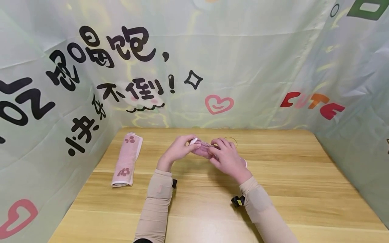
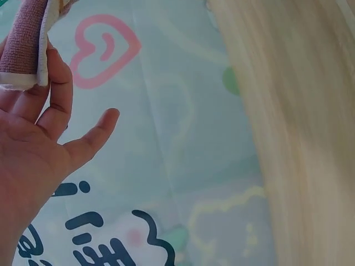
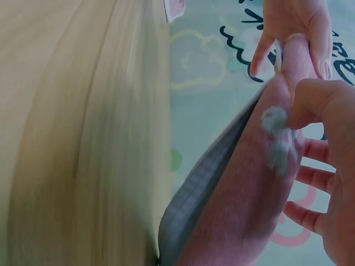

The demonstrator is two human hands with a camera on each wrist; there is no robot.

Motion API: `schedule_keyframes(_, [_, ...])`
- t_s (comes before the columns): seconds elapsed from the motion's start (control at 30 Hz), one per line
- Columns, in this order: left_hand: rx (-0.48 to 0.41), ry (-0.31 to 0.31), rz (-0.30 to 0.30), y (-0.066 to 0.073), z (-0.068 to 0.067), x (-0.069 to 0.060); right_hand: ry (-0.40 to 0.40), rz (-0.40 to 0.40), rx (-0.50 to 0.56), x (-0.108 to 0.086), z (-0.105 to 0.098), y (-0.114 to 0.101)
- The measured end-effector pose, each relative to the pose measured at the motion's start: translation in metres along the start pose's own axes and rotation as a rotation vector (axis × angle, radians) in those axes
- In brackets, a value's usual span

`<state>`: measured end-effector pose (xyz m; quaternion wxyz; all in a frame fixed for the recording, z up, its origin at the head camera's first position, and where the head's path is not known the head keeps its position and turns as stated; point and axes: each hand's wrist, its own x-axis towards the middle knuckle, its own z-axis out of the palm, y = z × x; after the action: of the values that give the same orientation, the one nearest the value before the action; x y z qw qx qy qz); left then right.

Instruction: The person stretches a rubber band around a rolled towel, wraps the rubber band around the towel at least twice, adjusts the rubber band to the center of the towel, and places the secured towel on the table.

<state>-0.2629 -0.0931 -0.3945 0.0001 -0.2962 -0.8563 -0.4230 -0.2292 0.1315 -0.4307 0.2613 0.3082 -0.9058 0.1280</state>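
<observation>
Above the middle of the table, both hands hold a rolled pink towel (image 1: pixel 202 150) with a white edge. My left hand (image 1: pixel 179 148) grips its left end; in the left wrist view the towel (image 2: pixel 25 44) lies against those fingers, the little finger sticking out. My right hand (image 1: pixel 227 157) grips the roll farther right, the thumb on one side and fingers on the other. In the right wrist view, pale flower marks show on the towel (image 3: pixel 272 149) and a loose flap hangs along it. A thin yellowish band (image 3: pixel 281 72) seems to cross it near the left hand.
Another folded pink towel (image 1: pixel 126 160) with darker flowers lies at the table's left. Beyond my right hand shows a thin loop (image 1: pixel 236 141); I cannot tell whether it touches the table. A printed cloth (image 1: pixel 249 67) hangs around the wooden table (image 1: pixel 288 189).
</observation>
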Motion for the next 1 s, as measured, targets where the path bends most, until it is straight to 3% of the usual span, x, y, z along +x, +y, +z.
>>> schedule_keyframes(0.2, [0.008,0.007,0.025,-0.001,-0.002,0.000,-0.023,0.004,0.020,-0.002,0.000,0.005])
schedule_keyframes(0.33, [0.029,-0.010,0.026,0.000,0.002,0.002,-0.021,-0.037,0.079,-0.002,-0.004,0.007])
schedule_keyframes(0.5, [0.048,-0.048,0.041,0.006,0.007,0.004,0.111,-0.125,0.204,-0.001,-0.003,0.012])
schedule_keyframes(0.77, [0.031,-0.032,0.042,0.008,0.010,0.005,0.440,-0.281,0.319,0.003,0.006,0.013])
schedule_keyframes(0.87, [0.026,-0.024,0.042,0.009,0.009,0.005,0.505,-0.274,0.362,0.004,0.006,0.010])
schedule_keyframes(1.0, [0.016,-0.017,0.053,0.008,0.008,0.004,0.499,-0.210,0.476,0.003,0.003,0.007])
